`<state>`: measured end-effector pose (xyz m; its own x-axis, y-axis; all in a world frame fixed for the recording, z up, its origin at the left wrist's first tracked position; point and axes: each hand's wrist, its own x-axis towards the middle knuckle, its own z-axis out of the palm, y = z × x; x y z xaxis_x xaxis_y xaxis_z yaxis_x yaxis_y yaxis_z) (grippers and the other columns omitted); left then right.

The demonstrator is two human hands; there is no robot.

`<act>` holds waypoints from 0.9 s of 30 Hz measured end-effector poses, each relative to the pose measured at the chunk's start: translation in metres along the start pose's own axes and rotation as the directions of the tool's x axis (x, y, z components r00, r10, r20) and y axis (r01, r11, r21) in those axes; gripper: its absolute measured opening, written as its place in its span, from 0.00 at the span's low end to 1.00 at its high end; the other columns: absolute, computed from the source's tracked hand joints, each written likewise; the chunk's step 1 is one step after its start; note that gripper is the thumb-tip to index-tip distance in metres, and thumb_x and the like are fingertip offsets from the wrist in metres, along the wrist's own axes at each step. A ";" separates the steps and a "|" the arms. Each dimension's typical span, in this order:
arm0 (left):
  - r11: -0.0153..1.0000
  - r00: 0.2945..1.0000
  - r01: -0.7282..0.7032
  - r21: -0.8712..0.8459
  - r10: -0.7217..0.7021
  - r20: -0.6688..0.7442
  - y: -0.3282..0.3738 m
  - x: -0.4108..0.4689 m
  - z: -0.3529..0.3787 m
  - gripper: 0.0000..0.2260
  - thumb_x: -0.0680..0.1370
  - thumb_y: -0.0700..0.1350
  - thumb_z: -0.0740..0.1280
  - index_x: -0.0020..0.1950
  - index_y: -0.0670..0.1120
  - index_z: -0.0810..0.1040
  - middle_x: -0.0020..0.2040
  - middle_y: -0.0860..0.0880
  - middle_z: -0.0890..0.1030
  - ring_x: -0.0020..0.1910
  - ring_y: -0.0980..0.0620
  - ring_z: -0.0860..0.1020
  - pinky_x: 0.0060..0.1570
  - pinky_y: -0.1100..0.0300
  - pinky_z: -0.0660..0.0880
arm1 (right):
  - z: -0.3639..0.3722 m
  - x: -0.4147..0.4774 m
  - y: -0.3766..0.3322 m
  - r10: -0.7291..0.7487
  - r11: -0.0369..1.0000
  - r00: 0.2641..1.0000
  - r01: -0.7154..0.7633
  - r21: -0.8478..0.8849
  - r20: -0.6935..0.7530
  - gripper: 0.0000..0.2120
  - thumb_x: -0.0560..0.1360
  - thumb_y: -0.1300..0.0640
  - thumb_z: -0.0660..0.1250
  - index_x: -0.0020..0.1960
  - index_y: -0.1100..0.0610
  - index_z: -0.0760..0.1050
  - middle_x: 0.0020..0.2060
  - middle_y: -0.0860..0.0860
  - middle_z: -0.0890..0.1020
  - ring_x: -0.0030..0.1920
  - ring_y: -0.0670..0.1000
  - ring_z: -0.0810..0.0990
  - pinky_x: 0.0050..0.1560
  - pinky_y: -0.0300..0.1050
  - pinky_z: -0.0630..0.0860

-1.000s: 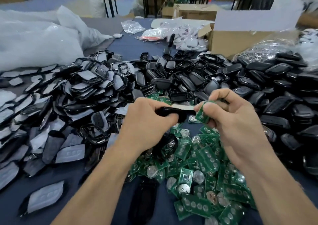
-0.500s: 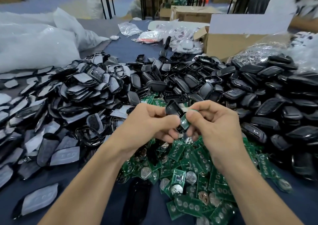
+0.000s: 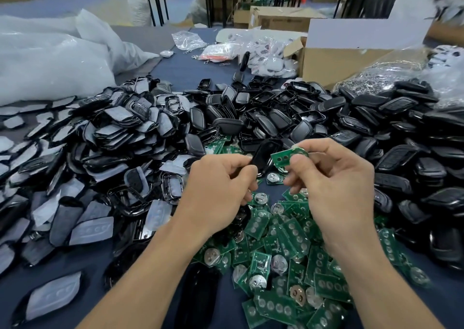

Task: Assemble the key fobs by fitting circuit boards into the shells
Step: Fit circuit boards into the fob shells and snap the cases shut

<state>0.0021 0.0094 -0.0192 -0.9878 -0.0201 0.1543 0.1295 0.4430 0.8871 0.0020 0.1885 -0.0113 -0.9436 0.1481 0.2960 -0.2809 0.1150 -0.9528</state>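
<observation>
nearest of all, below both grips, a lone black shell half (image 3: 198,296) lies on the dark blue table (image 3: 82,266). it sits just left of a heap of green circuit boards (image 3: 288,243) that spreads under the right wrist, many of them showing round silver battery clips. up from there the two bare forearms rise to the hands, held close together above the far edge of that heap. the left hand (image 3: 221,185) has its fingers curled and pinches a black shell (image 3: 263,155) by its lower end, so that the shell stands tilted above the knuckles. the right hand (image 3: 331,183) pinches one green circuit board (image 3: 283,157) between thumb and forefinger, with the other fingers loosely curled beneath. the board's free end points at the shell and sits just beside its rim; whether the two touch cannot be told. left of the left-hand grip, grey rubber button pads (image 3: 90,230) and open black frames lie heaped together. beyond both grips a wide pile of black shells (image 3: 276,120) runs across the table, and to the right of the right-hand grip it rises into a mound of dark fob pieces (image 3: 414,137). farther out stand a cardboard box (image 3: 334,64), clear bags of white parts (image 3: 266,57) and, far to the left, big white plastic sacks (image 3: 50,59).
</observation>
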 end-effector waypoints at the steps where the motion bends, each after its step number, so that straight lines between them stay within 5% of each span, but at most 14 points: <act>1: 1.000 1.000 -0.002 0.000 0.002 0.018 0.000 0.000 0.000 0.12 0.82 0.41 0.69 0.41 0.54 0.85 0.33 0.53 0.85 0.30 0.54 0.84 0.33 0.60 0.82 | 0.000 0.000 -0.001 -0.030 0.998 0.999 0.031 -0.045 0.024 0.11 0.77 0.65 0.74 0.48 0.49 0.85 0.33 0.52 0.85 0.30 0.51 0.83 0.31 0.41 0.79; 4: 0.999 0.995 0.005 -0.038 -0.001 0.104 0.000 0.002 -0.001 0.12 0.82 0.38 0.68 0.45 0.53 0.87 0.34 0.50 0.85 0.30 0.52 0.85 0.33 0.60 0.83 | 0.002 -0.003 -0.001 -0.084 0.978 0.993 0.097 -0.183 0.079 0.12 0.77 0.61 0.75 0.49 0.42 0.86 0.37 0.44 0.86 0.33 0.47 0.83 0.36 0.43 0.82; 9: 0.987 0.981 0.062 -0.146 -0.034 0.189 -0.001 0.000 -0.006 0.14 0.78 0.33 0.70 0.56 0.49 0.88 0.36 0.47 0.87 0.34 0.49 0.86 0.37 0.59 0.83 | 0.003 -0.003 0.004 -0.061 0.973 0.993 0.082 -0.217 0.101 0.10 0.77 0.61 0.74 0.48 0.45 0.86 0.36 0.42 0.86 0.33 0.45 0.81 0.37 0.45 0.78; 22: 0.955 0.975 0.129 -0.268 -0.073 0.209 0.006 -0.002 -0.006 0.16 0.75 0.31 0.70 0.45 0.52 0.90 0.35 0.44 0.86 0.30 0.51 0.82 0.33 0.60 0.81 | 0.001 0.000 0.004 -0.002 0.988 0.995 0.017 -0.150 0.098 0.11 0.77 0.62 0.72 0.42 0.47 0.86 0.29 0.50 0.82 0.26 0.46 0.76 0.29 0.38 0.72; 27: 0.954 0.974 0.117 -0.277 -0.056 0.219 0.007 -0.002 -0.007 0.13 0.72 0.34 0.71 0.47 0.51 0.90 0.35 0.43 0.86 0.30 0.51 0.82 0.34 0.59 0.81 | 0.003 -0.002 0.003 -0.001 0.985 0.990 0.025 -0.172 0.139 0.12 0.77 0.62 0.73 0.43 0.45 0.86 0.29 0.50 0.82 0.27 0.47 0.74 0.29 0.44 0.73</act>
<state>0.0052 0.0064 -0.0102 -0.9884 0.1515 0.0056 0.0319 0.1720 0.9846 0.0026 0.1859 -0.0152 -0.9585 0.0104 0.2848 -0.2701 0.2856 -0.9195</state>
